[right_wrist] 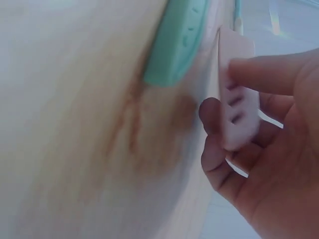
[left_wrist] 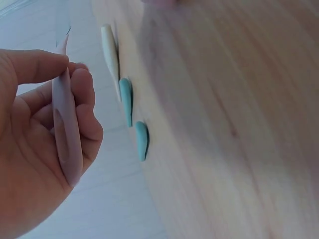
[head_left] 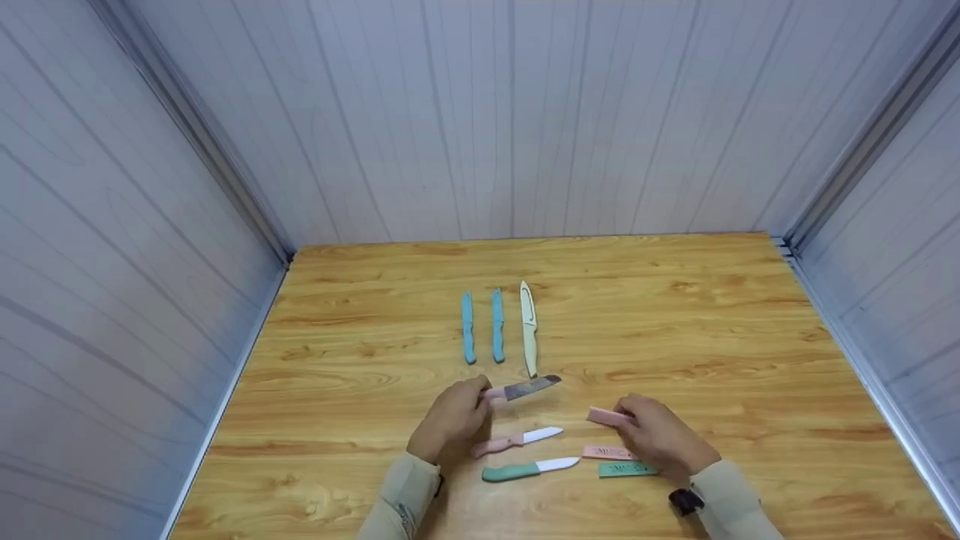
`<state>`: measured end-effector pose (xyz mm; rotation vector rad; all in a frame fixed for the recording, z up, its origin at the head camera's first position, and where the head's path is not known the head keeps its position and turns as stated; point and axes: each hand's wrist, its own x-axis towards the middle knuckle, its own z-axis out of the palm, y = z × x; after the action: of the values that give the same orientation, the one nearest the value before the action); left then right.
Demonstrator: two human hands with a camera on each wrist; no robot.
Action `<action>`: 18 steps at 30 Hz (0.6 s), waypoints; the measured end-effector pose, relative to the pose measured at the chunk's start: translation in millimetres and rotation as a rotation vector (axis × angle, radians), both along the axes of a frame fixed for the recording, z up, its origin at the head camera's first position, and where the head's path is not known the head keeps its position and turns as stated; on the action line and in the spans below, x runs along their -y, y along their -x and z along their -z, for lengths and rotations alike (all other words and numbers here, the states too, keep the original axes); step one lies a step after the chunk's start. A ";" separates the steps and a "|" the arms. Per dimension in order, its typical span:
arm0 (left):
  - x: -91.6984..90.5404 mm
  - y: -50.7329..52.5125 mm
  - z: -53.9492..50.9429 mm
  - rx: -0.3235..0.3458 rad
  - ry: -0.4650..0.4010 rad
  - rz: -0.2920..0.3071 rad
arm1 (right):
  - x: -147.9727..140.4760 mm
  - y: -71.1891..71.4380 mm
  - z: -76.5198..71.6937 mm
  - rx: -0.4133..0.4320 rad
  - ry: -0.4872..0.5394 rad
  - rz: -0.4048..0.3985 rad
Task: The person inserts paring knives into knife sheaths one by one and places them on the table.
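Note:
My left hand (head_left: 454,420) grips the pink handle of a knife (head_left: 531,388), its bare blade pointing right above the table. In the left wrist view, thumb and fingers curl round that pink handle (left_wrist: 67,124). My right hand (head_left: 664,435) pinches a pink blade sheath (head_left: 606,417), held off the table; the right wrist view shows slots in this sheath (right_wrist: 237,94). Between the hands lie a second pink knife (head_left: 502,445) and a green knife (head_left: 517,471), both with white blades. By the right hand lie another pink sheath (head_left: 606,452) and a green sheath (head_left: 622,469), partly hidden.
Two blue sheathed knives (head_left: 468,328) (head_left: 497,325) and a cream sheathed knife (head_left: 529,330) lie in a row beyond the hands. White panel walls (head_left: 480,120) bound the wooden table (head_left: 360,330) at the back and both sides.

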<state>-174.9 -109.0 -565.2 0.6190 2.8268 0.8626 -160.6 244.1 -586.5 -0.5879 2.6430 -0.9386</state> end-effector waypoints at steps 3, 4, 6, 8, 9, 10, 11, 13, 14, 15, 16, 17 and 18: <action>-0.6 0.3 -4.2 0.018 -0.025 -0.004 | 0.6 2.3 -4.5 -0.059 0.004 0.019; -1.3 -0.1 -5.3 0.022 -0.032 -0.002 | 0.7 3.0 -6.1 -0.074 0.009 0.023; -3.1 -1.1 -7.7 0.028 -0.041 0.002 | 1.5 4.2 -10.3 -0.086 0.024 0.032; -5.8 -1.9 -10.1 0.032 -0.046 0.010 | 2.2 5.5 -14.1 -0.084 0.035 0.042; -7.5 -2.2 -11.1 0.034 -0.044 0.016 | 2.8 6.2 -16.1 -0.077 0.041 0.047; -9.2 -2.4 -12.1 0.034 -0.041 0.023 | 3.4 6.9 -17.9 -0.065 0.043 0.053; -11.0 -2.4 -13.0 0.035 -0.037 0.029 | 4.1 7.5 -19.6 -0.052 0.048 0.057; -14.3 -2.3 -14.7 0.054 -0.035 0.039 | 5.1 8.8 -21.6 -0.030 0.052 0.061; -15.7 -2.4 -15.3 0.061 -0.034 0.044 | 5.8 9.6 -22.4 -0.020 0.057 0.062; -17.0 -2.7 -15.9 0.073 -0.035 0.045 | 6.4 10.2 -22.9 -0.010 0.063 0.065; -18.1 -2.9 -16.0 0.083 -0.038 0.047 | 7.0 10.8 -23.2 -0.005 0.069 0.068; -18.9 -3.2 -16.0 0.090 -0.041 0.048 | 7.5 11.4 -23.4 -0.008 0.076 0.067; -19.5 -3.6 -16.0 0.097 -0.044 0.048 | 7.9 11.8 -23.3 -0.010 0.084 0.067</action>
<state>-171.3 -89.5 -549.2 0.6305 2.7023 0.9233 -172.4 236.2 -563.1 -0.5269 2.6582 -1.0735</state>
